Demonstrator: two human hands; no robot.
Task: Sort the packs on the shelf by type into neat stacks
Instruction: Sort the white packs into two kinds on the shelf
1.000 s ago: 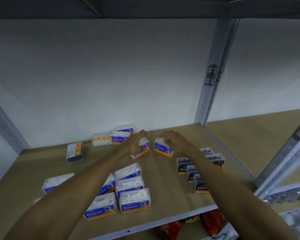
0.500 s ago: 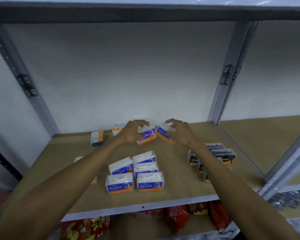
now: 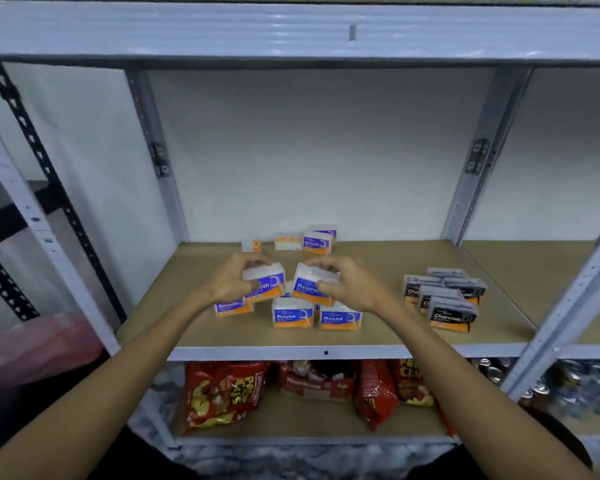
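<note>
My left hand (image 3: 234, 280) grips a white, blue and orange "Smooth" pack (image 3: 267, 284), lifted above the wooden shelf (image 3: 378, 271). My right hand (image 3: 349, 285) grips a "Round" pack (image 3: 307, 287) beside it. Below them two "Round" packs (image 3: 292, 313) stand side by side, with another "Smooth" pack (image 3: 232, 307) to their left. Several black "Charcoal" packs (image 3: 447, 299) are grouped at the right. More "Smooth" packs (image 3: 317, 241) and small orange-and-white packs (image 3: 286, 241) sit by the back wall.
Grey metal uprights (image 3: 478, 161) frame the bay, and a shelf beam (image 3: 291, 29) runs overhead. The lower shelf holds red snack bags (image 3: 222, 393) and cans (image 3: 586, 386) to the right. A black rack (image 3: 21, 202) stands at the left.
Both hands have drawn the two packs back from the rear of the shelf toward the front group and raised them. The camera has pulled back, bringing the lower shelf into view.
</note>
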